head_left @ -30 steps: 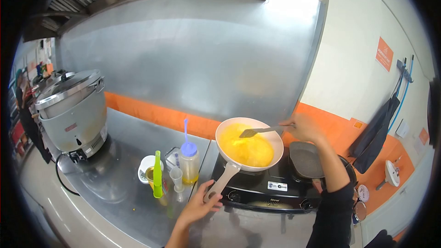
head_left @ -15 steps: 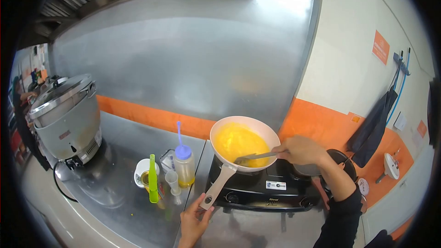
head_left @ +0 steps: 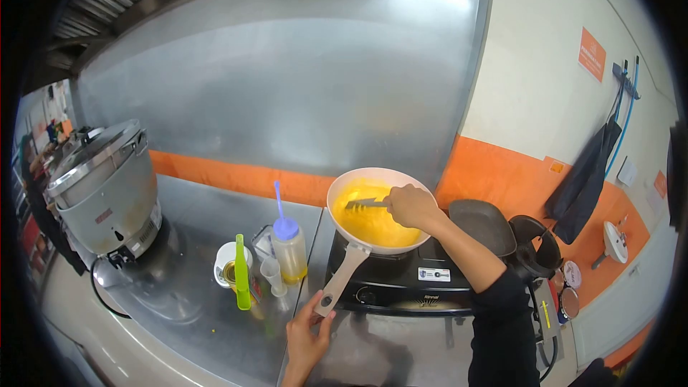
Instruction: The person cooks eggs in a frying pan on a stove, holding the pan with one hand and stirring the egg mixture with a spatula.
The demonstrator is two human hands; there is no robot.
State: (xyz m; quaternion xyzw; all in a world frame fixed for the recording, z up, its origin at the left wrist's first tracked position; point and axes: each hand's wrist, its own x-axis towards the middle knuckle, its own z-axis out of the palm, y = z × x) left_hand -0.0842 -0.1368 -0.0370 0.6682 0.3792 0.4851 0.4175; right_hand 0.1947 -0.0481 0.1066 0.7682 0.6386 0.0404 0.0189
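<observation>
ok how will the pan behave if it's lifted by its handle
The pan would probably feel front-heavy, since its loaded bowl sits well beyond the left hand at the end of the handle. The smooth, wet-looking yellow mixture may slosh if tilted.

At 9 o'clock from mid-view, a large grey cooker (head_left: pixel 115 208) with a metal-rimmed lid stands on the steel counter (head_left: pixel 208 211); a person in dark clothing (head_left: pixel 54 208) is partly visible behind it. At 8 o'clock, a white container (head_left: pixel 223 265) is noted, with a bright green utensil (head_left: pixel 242 279) upright in front of it. At 7 o'clock, a small clear cup (head_left: pixel 271 272) stands just beside a squeeze bottle (head_left: pixel 290 254), violet-capped, yellow liquid at its base. At 11 o'clock, a steel wall panel (head_left: pixel 272 79). At 2 o'clock, an orange sign (head_left: pixel 592 54), print illegible. At 3 o'clock, a dark apron (head_left: pixel 584 179) hangs by a wall rack (head_left: pixel 626 80). Between 3 and 4 o'clock, a white washbasin (head_left: pixel 614 242). At 4 o'clock, a dark square pan (head_left: pixel 480 226) beside a black pot (head_left: pixel 541 251).
</observation>
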